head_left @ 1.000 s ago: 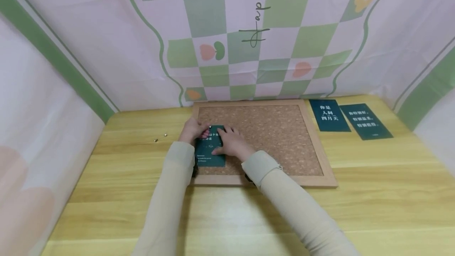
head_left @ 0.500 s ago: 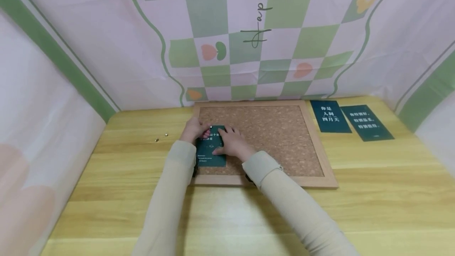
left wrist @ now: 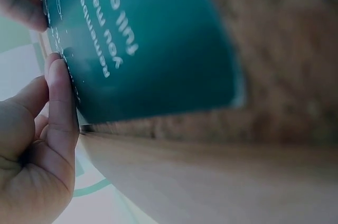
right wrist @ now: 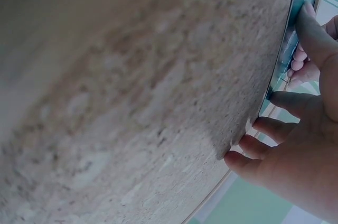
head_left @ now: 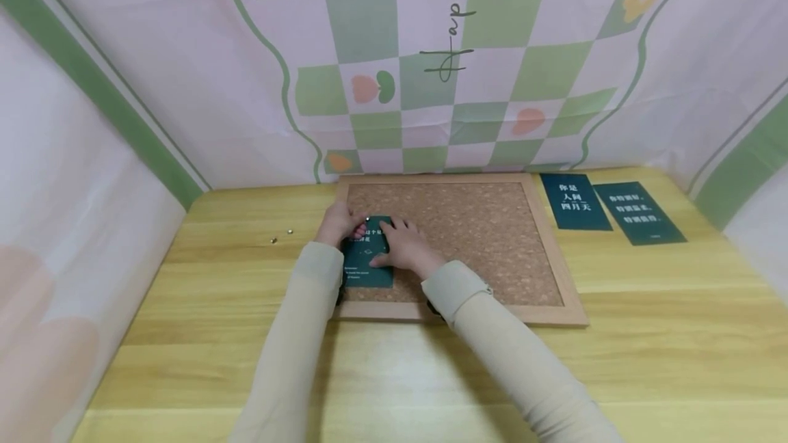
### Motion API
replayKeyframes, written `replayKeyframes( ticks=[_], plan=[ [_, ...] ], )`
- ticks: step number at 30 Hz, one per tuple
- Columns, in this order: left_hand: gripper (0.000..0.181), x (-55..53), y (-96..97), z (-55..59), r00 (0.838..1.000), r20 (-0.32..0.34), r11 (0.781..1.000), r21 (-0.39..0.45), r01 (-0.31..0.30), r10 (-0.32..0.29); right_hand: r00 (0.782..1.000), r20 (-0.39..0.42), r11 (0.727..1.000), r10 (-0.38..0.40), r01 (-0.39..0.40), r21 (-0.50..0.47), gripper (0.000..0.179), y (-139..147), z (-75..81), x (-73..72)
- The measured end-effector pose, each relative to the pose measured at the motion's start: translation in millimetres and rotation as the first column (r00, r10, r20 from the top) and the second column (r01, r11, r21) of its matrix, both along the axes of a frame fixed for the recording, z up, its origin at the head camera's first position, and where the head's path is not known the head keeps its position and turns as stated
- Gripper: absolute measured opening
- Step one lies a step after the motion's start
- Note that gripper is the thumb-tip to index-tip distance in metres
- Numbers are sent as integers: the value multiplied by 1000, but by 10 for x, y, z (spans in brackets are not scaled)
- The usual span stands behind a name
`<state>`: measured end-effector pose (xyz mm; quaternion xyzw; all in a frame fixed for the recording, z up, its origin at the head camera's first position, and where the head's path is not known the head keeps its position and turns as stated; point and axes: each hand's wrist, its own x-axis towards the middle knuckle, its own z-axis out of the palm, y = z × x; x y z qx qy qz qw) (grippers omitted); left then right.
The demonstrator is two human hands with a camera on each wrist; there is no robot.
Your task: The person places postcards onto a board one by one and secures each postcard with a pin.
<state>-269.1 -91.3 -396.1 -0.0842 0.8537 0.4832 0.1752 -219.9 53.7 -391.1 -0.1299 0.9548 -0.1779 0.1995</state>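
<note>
A dark green card (head_left: pixel 372 262) with white print lies on the left part of a wood-framed cork board (head_left: pixel 468 238). At the card's upper edge my left hand (head_left: pixel 335 224) pinches a small silver thumbtack (head_left: pixel 367 219) between thumb and fingertips, the other fingers curled beneath. My right hand (head_left: pixel 406 245) is spread, its thumb and index fingertip resting on the card's right side and the remaining fingertips on the cork. In the left wrist view the card's lower corner (left wrist: pixel 227 92) stands slightly off the cork. Part of the card's print is hidden by the left fingers.
Two small silver thumbtacks (head_left: pixel 282 236) lie on the wooden table (head_left: pixel 203 320) left of the board. Two more green cards, one with three short lines (head_left: pixel 575 202) and a tilted one (head_left: pixel 640 214), lie right of it. A patterned cloth (head_left: pixel 431 108) hangs directly behind.
The whole head view has shifted slightly. Both hands keep the same place on the card, and the thumbtack stays at its upper edge.
</note>
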Motion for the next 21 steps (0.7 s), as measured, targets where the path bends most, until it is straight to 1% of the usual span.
replayKeyframes(
  ticks=[5,10,15,21],
  plan=[
    [29,9,2,18,1000,-15,1000,-10,6,-6,1000,2,1000,2,-2,1,85,-4,9,0],
    [30,7,10,26,999,-30,999,-40,9,-10,1000,0,1000,2,-2,-3,84,-3,25,14],
    [30,7,25,42,999,-27,998,-69,14,-16,1000,0,1000,3,-3,1,85,3,32,20],
    [32,-3,33,50,999,-14,989,-146,34,-37,1000,4,1000,3,-3,1,84,2,22,19]
  ],
)
